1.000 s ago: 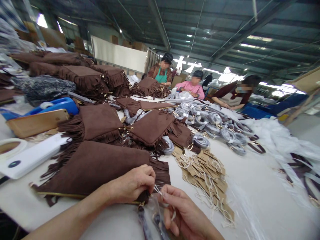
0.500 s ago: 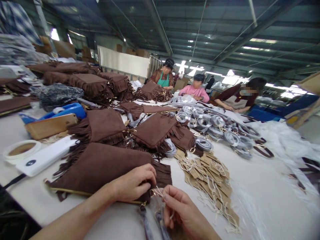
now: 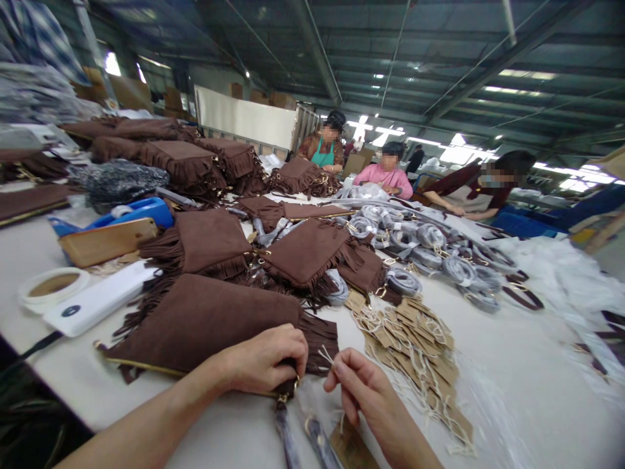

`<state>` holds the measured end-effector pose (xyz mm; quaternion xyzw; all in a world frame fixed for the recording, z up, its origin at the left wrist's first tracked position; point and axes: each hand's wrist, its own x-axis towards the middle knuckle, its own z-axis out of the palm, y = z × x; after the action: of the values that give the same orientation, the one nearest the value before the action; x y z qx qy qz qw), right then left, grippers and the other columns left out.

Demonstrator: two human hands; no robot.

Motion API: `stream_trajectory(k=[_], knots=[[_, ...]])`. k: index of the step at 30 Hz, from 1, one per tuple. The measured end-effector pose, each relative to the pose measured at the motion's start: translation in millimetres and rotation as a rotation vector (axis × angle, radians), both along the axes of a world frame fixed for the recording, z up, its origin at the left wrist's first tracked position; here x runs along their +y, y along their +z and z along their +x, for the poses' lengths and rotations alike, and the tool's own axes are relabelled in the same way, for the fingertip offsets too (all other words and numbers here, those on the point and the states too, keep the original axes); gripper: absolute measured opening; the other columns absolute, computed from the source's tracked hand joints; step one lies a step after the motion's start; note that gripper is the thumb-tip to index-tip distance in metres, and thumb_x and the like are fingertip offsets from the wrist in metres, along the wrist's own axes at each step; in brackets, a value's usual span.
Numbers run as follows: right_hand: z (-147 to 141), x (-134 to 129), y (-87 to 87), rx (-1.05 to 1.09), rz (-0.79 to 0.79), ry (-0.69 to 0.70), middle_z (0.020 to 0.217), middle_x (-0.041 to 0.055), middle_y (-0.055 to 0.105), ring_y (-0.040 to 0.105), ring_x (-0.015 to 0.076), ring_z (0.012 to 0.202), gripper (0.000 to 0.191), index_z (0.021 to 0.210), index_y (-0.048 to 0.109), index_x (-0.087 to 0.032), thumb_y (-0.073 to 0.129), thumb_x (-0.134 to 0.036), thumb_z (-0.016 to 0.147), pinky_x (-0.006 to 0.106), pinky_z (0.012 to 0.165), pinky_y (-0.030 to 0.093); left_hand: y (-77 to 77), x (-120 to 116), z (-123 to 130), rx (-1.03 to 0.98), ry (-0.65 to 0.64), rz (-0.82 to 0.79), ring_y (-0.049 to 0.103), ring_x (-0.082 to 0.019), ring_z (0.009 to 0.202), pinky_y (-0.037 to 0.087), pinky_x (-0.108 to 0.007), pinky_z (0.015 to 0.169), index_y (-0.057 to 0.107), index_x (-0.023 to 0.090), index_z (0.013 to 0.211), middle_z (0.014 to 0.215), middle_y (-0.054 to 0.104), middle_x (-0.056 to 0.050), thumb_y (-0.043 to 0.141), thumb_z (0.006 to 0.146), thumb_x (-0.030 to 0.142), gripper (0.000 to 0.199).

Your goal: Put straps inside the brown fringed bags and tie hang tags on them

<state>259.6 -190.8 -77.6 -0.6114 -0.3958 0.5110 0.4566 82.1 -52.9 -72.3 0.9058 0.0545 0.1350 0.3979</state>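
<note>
A: ok so where was the bag (image 3: 209,326), and what was it like?
B: lower middle of the frame; dark brown, suede-looking, strips of fringe (image 3: 319,339) at the ends; gold zip (image 3: 141,366) along its near edge, long axis mostly sideways, dipping toward the right.
A: and the hands?
B: left hand (image 3: 273,361) was closed on the zip-end corner; right hand (image 3: 364,384) pinched narrow on thin white string (image 3: 326,355), flat brown card tag (image 3: 351,446) below it.
A: room around it?
B: smooth white tabletop (image 3: 209,430) along the near side; tag pile (image 3: 410,339) right of the fringe, other fringed bags (image 3: 307,251) just beyond.
</note>
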Motion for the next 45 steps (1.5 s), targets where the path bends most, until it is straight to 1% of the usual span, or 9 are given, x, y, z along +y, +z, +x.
stream_trajectory(k=[3,9,19,25,33,37,40,42,45], knots=[[1.9,1.0,1.8,-0.078,0.032,0.005,0.061,-0.0047,0.053,0.033,0.0056,0.044,0.045,0.073,0.053,-0.018,0.059,-0.062,0.081,0.021,0.045,0.022,-0.3,-0.6,0.0,-0.008,0.035,-0.022,0.054,-0.015,0.090,0.042,-0.023,0.082,0.058,0.018,0.076,0.089,0.060,-0.001,0.058,0.078,-0.001,0.019],[-8.7,1.9,4.4,-0.250,0.084,-0.018,0.060,-0.0055,0.039,0.035,0.0110,0.057,0.040,0.069,0.054,-0.018,0.057,-0.056,0.079,0.024,0.053,0.029,4.2,1.0,-0.3,-0.007,0.051,-0.084,0.053,-0.014,0.085,0.042,-0.022,0.079,0.058,0.018,0.075,0.085,0.058,0.000,0.056,0.081,0.002,0.017],[-14.4,4.9,-15.6,-0.208,0.096,-0.005,0.060,-0.0045,0.052,0.041,0.0100,0.051,0.026,0.075,0.063,-0.018,0.064,-0.043,0.080,0.023,0.049,0.032,1.6,2.5,-0.6,0.060,0.060,-0.076,0.055,-0.014,0.083,0.044,-0.022,0.077,0.061,0.018,0.075,0.085,0.060,0.000,0.055,0.072,0.000,0.019],[-11.5,6.5,-14.5,-0.173,0.131,-0.048,0.080,0.0045,0.073,0.062,0.0200,0.074,0.025,0.085,0.076,-0.018,0.070,-0.040,0.075,0.028,0.069,0.046,4.2,2.8,-0.6,0.042,0.071,-0.119,0.057,-0.014,0.081,0.045,-0.022,0.076,0.062,0.018,0.074,0.083,0.061,0.000,0.055,0.073,0.000,0.020],[-15.0,9.7,-16.6,-0.411,0.171,-0.041,0.072,0.0027,0.072,0.061,0.0194,0.069,0.017,0.077,0.077,-0.020,0.064,-0.030,0.080,0.027,0.065,0.045,0.0,4.1,1.0,0.045,0.071,-0.129,0.057,-0.013,0.080,0.043,-0.021,0.075,0.062,0.017,0.072,0.082,0.061,0.001,0.055,0.070,-0.005,0.023],[-15.0,12.1,-19.5,-0.310,0.152,-0.043,0.076,0.0034,0.072,0.061,0.0197,0.072,0.020,0.082,0.075,-0.019,0.065,-0.036,0.081,0.028,0.068,0.045,-0.9,4.9,1.7,0.031,0.072,-0.127,0.057,-0.013,0.079,0.043,-0.021,0.074,0.062,0.016,0.072,0.081,0.060,0.001,0.056,0.072,-0.005,0.022],[-14.4,12.5,-21.4,-0.201,0.146,-0.071,0.069,-0.0005,0.067,0.056,0.0159,0.064,0.018,0.083,0.072,-0.019,0.069,-0.036,0.078,0.025,0.061,0.043,-1.4,5.4,1.3,0.035,0.067,-0.123,0.056,-0.013,0.080,0.043,-0.021,0.075,0.062,0.017,0.073,0.082,0.060,0.001,0.056,0.072,-0.004,0.022],[-14.7,11.8,-20.4,-0.224,0.149,-0.069,0.065,-0.0018,0.063,0.053,0.0147,0.060,0.014,0.077,0.070,-0.019,0.069,-0.033,0.077,0.024,0.057,0.040,-1.9,5.7,0.8,0.041,0.067,-0.121,0.056,-0.013,0.080,0.043,-0.021,0.075,0.062,0.017,0.073,0.082,0.060,0.001,0.057,0.071,-0.004,0.022],[-15.5,10.3,-16.8,-0.330,0.171,0.000,0.074,0.0010,0.070,0.060,0.0180,0.070,0.012,0.074,0.071,-0.020,0.065,-0.029,0.080,0.026,0.066,0.044,-2.8,6.1,0.5,0.040,0.066,-0.115,0.057,-0.013,0.080,0.043,-0.021,0.075,0.062,0.017,0.073,0.082,0.060,0.001,0.058,0.071,-0.003,0.021]])
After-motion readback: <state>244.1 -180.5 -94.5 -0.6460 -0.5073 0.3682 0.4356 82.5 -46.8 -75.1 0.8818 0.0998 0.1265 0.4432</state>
